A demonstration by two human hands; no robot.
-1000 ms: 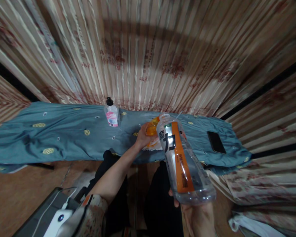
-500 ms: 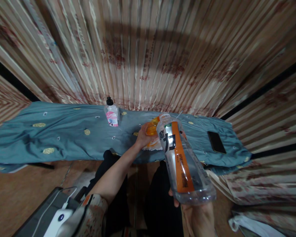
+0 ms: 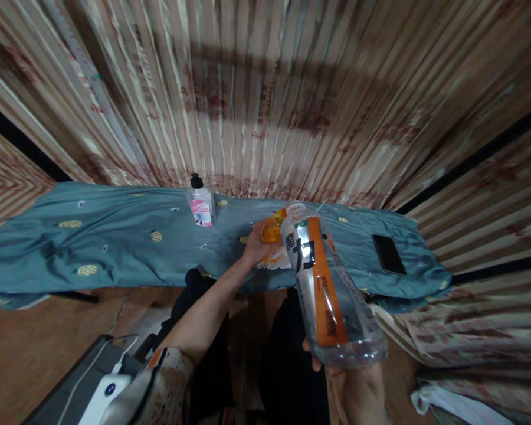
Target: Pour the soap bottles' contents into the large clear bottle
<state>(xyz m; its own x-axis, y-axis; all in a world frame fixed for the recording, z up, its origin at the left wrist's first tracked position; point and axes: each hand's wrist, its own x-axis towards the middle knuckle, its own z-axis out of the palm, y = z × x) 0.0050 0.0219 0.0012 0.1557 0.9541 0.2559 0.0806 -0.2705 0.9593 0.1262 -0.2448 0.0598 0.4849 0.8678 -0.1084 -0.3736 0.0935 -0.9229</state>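
Note:
My right hand (image 3: 356,386) is closed around the base of a large clear plastic bottle (image 3: 331,289) with an orange and silver label. The bottle is tilted, its uncapped-looking mouth pointing away and to the left. My left hand (image 3: 259,242) grips a small orange-yellow bottle (image 3: 273,229) close to that mouth; whether the two touch I cannot tell. Beneath them, partly hidden, lies an orange and white packet (image 3: 277,260) on the cloth. Part of a thin pale stick (image 3: 322,205) shows behind the large bottle.
A clear bottle with a black cap and pink label (image 3: 201,206) stands on the blue-green cloth (image 3: 128,242). A black phone (image 3: 388,255) lies to the right. Striped curtains (image 3: 256,106) hang behind. A white power bank (image 3: 104,396) with a cable is at lower left.

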